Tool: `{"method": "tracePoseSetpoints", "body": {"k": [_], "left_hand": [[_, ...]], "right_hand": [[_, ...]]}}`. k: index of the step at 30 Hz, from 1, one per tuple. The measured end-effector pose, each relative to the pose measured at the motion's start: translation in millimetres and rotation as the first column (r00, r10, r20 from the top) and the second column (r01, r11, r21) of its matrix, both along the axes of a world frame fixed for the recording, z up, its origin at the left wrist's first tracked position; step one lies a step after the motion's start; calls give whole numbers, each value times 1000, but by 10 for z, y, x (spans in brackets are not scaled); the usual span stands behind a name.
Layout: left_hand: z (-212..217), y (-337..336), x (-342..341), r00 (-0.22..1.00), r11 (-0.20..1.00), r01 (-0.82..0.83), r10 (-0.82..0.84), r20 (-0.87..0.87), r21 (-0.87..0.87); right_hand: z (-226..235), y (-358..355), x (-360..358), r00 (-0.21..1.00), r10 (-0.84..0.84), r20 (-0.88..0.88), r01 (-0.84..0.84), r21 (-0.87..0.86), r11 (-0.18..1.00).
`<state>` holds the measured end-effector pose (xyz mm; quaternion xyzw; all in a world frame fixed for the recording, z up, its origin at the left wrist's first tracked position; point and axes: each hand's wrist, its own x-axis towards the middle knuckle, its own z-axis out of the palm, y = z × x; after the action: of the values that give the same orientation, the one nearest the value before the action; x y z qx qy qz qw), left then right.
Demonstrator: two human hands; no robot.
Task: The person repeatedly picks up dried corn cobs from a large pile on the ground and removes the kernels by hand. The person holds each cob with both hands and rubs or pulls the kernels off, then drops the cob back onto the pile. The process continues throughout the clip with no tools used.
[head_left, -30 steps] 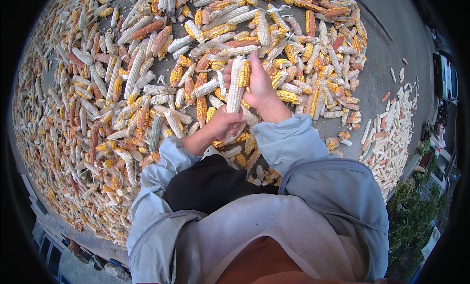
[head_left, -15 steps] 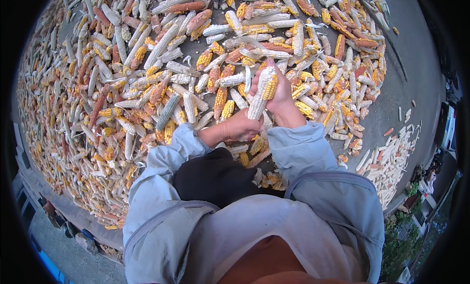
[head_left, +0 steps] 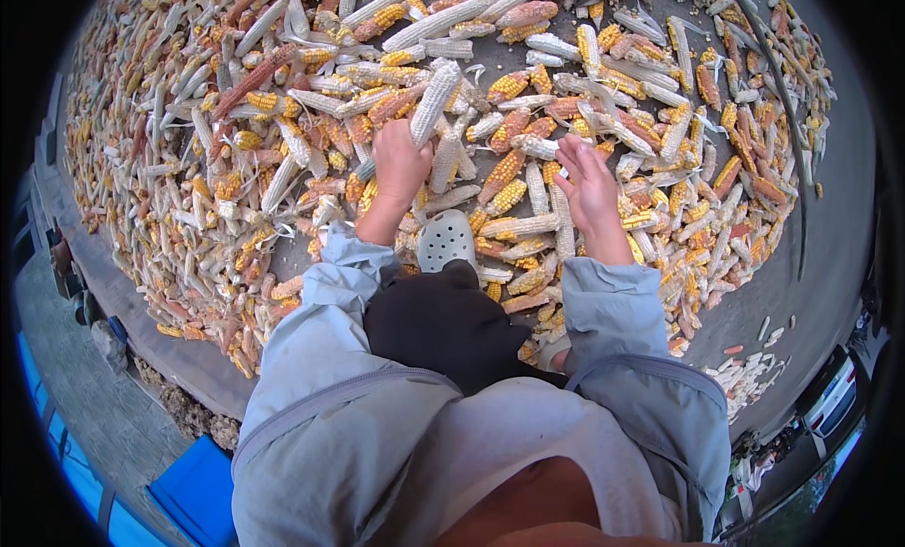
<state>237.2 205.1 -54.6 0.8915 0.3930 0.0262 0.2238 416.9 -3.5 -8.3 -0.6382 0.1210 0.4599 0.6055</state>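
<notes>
Pale cob (head_left: 436,100) was moved left, away from R hand (head_left: 594,196), since prev. frame. Its lower end was clasped in L hand (head_left: 401,162); R grip was loosely spread, w/ nothing held.

This looks like an outdoor yard: corn cobs (head_left: 436,104) lie spread widely over hard grey ground (head_left: 745,313), a white vehicle (head_left: 833,396) stands at the right, and paving (head_left: 127,396) shows at lower left.

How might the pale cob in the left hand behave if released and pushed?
The pale cob is probably stiff: it juts straight from the left hand. Its rounded sides could let it roll, though its bumpiness may add grip.
</notes>
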Motion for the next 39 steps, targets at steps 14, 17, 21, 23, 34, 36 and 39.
{"method": "tracePoseSetpoints", "body": {"k": [14,17,21,23,34,36,39], "left_hand": [[637,-85,417,652,53,297,719,243,-953],[790,-279,484,703,146,189,671,238,-971],[832,-579,475,897,202,95,406,172,-975],[789,-767,515,967,534,93,151,203,-840],[858,-1026,584,985,413,126,58,164,-902],[947,-1011,584,985,282,127,75,154,-951],[1041,-987,581,979,125,143,130,159,-982]], "right_hand": [[503,549,-390,844,536,-3,-520,237,820],[513,448,-349,911,406,70,-410,246,878],[640,349,17,980,-114,-161,173,426,888],[698,366,90,954,-164,-253,268,461,846],[559,276,73,957,27,288,-126,330,936],[643,255,106,916,121,382,-218,222,950],[752,291,128,850,205,486,-294,113,949]]}}
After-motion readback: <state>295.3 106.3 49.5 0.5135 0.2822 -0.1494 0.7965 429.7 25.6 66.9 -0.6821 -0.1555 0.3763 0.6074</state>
